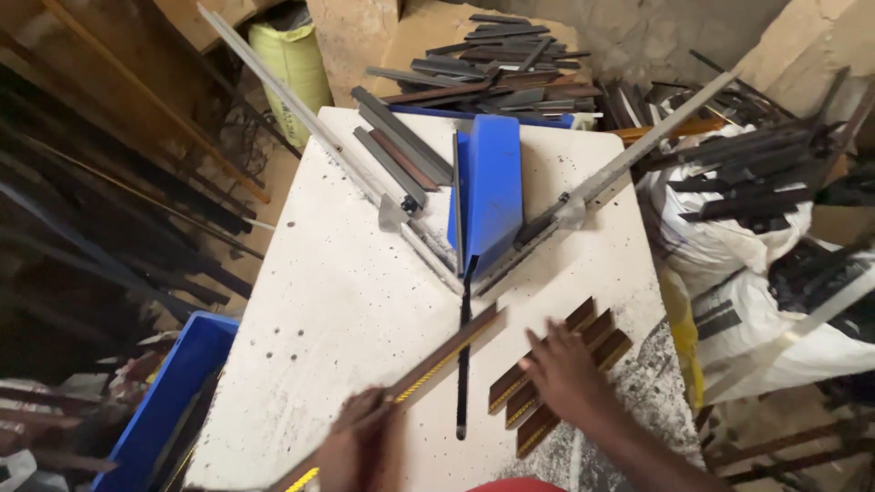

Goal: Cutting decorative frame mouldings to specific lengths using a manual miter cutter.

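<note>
The desk (346, 292) is white with dark specks, the cutter block (492, 187) and the crate (173, 392) are blue, and the moulding strips (556, 374) are brown with gold edges.

left hand (360, 446): bare | right hand (565, 369): bare, no sleeve | torso: possibly red garment

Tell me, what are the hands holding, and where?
The left hand grips a long brown moulding strip at its near end. The right hand only rests flat on the short brown strips.
</note>
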